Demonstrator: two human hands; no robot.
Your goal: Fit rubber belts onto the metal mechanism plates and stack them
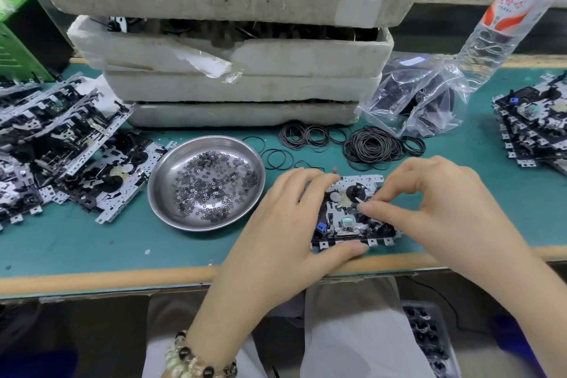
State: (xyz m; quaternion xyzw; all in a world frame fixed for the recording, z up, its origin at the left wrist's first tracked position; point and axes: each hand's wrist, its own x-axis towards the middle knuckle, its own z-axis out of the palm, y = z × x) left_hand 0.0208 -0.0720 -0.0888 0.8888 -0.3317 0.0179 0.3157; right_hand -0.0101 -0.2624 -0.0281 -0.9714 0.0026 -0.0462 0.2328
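Observation:
One metal mechanism plate [352,209] lies flat near the front edge of the green bench. My left hand [288,224] grips its left side, thumb curled along the front edge and fingers over the back. My right hand [429,209] hovers over the plate's right half, thumb and forefinger pinched together at its middle; what they pinch is too small to tell. Loose black rubber belts [371,147] lie in heaps just behind the plate. A pile of plates [61,144] spreads at the left. A neater stack of plates [534,129] stands at the right.
A steel dish [171,209] with several small washers sits left of the plate. Stacked foam trays [233,70] rise behind. A clear bag of parts [420,95] and a plastic bottle [506,18] stand at the back right. The bench's wooden edge [122,278] runs along the front.

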